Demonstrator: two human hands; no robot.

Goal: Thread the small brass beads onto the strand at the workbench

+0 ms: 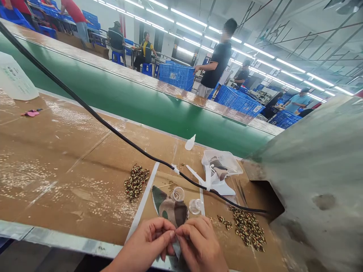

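Note:
My left hand (151,240) and my right hand (200,241) meet at the table's front edge, thumbs and fingers closed in a pinch, tip to tip. Whatever is between the fingertips is too small or hidden to name. A greyish scrap (177,249) shows just below them; whether it belongs to the camouflage fabric is unclear. That camouflage fabric piece (168,207) lies right beyond my fingertips. One clear round cup (177,193) rests at the fabric's upper edge, and another clear cup (196,206) stands to its right. A thin stick (166,185) lies behind the fabric.
Piles of small black-and-gold parts lie left (136,183) and right (249,228). A clear tub (222,164), tweezers (241,190) and a white dropper bottle (190,142) stand behind. A black cable (113,130) crosses above the table. A grey pillar (317,189) borders the right; people work beyond the green conveyor (141,98).

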